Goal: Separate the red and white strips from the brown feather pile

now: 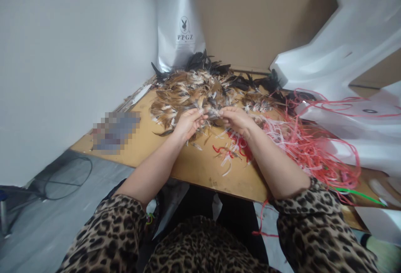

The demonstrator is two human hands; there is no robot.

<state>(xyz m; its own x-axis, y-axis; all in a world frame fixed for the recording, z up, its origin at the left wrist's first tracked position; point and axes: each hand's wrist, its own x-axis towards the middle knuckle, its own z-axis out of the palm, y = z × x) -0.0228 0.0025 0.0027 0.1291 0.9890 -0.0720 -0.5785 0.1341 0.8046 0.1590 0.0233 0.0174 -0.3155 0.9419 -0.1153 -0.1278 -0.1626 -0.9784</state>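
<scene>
My left hand (190, 122) and my right hand (234, 118) face each other just above the near edge of a feather pile. Each is closed in a pinch. A small pale, fluffy feather (213, 112) stretches between the two sets of fingertips; its finer details are blurred. Behind my hands spreads the pile of brown and cream feathers (175, 93), with black feathers (200, 61) along its back. Below and right of my right hand lie red and white strips (224, 152) with a few loose feathers.
A large tangle of pink-red string (300, 147) covers the right side of the wooden table (194, 168). White plastic bags (313, 60) bulge over that side. A white printed bag (178, 26) stands at the back. A blurred-out flat object (115, 133) lies at left.
</scene>
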